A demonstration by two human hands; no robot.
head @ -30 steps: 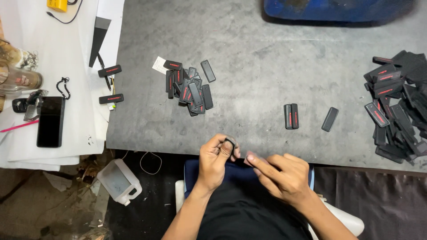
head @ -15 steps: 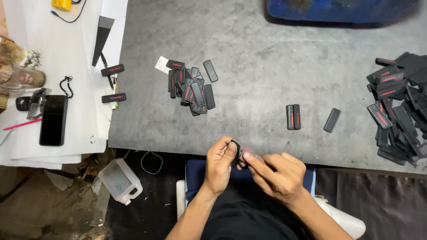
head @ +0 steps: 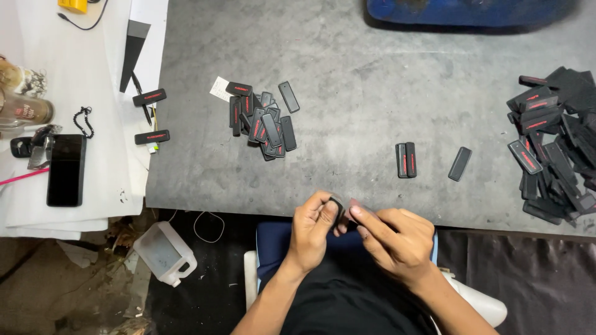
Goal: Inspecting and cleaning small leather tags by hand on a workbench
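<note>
My left hand [head: 313, 228] and my right hand [head: 392, 239] meet at the near edge of the dark grey table [head: 347, 68], both pinching one small black rectangular piece [head: 338, 208] between the fingertips. A second piece with a reddish face seems to lie under my right fingers; it is mostly hidden. A pile of black pieces with red stripes [head: 264, 121] lies ahead to the left. A larger heap [head: 555, 142] sits at the right edge. A pair of pieces [head: 405, 160] and a single piece [head: 460, 164] lie between them.
A white surface [head: 93, 155] at the left holds a black phone [head: 66, 169], two loose black pieces [head: 149, 97], keys and a glass. A blue tub [head: 472, 11] stands at the back. A white plastic jug [head: 164, 253] lies on the floor.
The hands stay together at the table edge; the fingers have shifted slightly around the small piece. Nothing else on the table has moved.
</note>
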